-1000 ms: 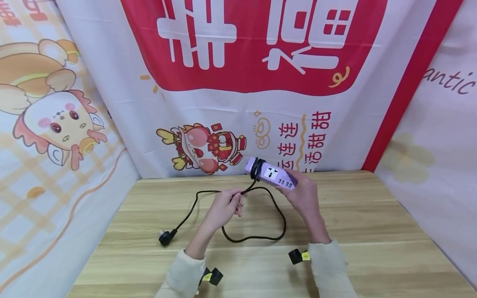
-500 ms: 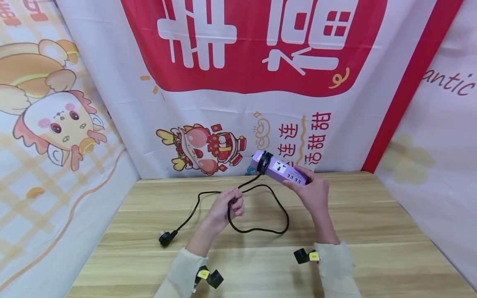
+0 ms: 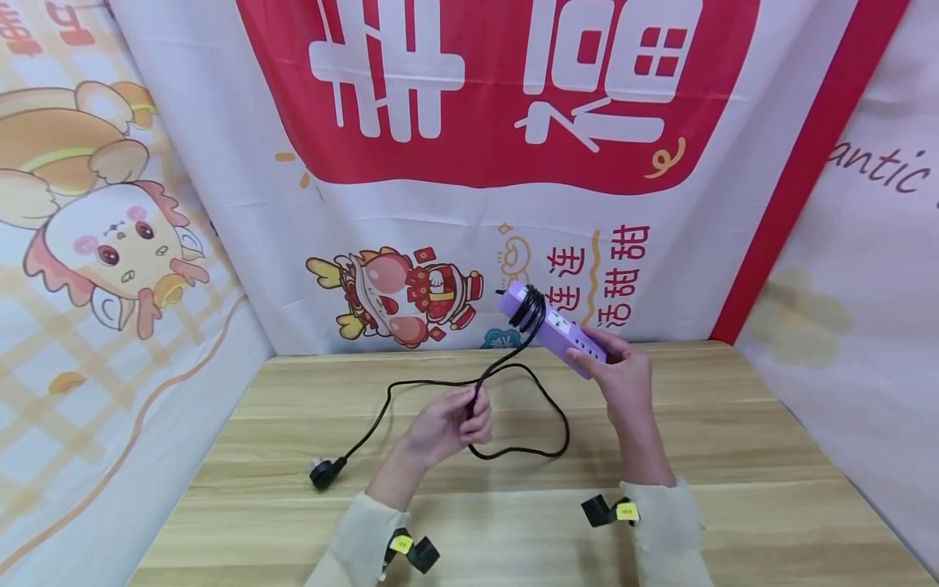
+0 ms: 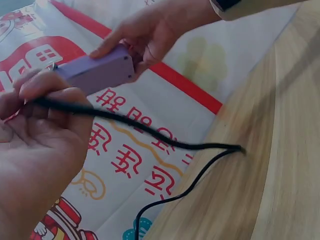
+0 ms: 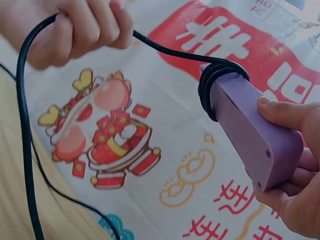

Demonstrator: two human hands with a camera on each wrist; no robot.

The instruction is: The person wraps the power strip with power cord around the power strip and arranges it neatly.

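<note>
My right hand (image 3: 627, 379) grips the lower end of a purple power strip (image 3: 553, 330), holding it tilted above the table's back edge. Several turns of black power cord (image 5: 220, 82) are wound round the strip's far end. Its face with a socket and USB ports shows in the head view; the right wrist view shows its plain underside. My left hand (image 3: 451, 428) has its fingers curled round the cord, which runs from the strip to the hand. From there the rest of the cord loops on the table to a black plug (image 3: 326, 471) at the left.
The wooden table (image 3: 513, 530) meets a white and red printed cloth (image 3: 469, 147) hung at the back. More printed cloth stands along the left and right sides. A black wrist camera (image 3: 421, 554) is strapped to each forearm.
My right hand has moved right with the power strip, whose wound end has tipped upward. My left hand, gripping the cord, has turned and shifted slightly right. The plug has barely moved.
</note>
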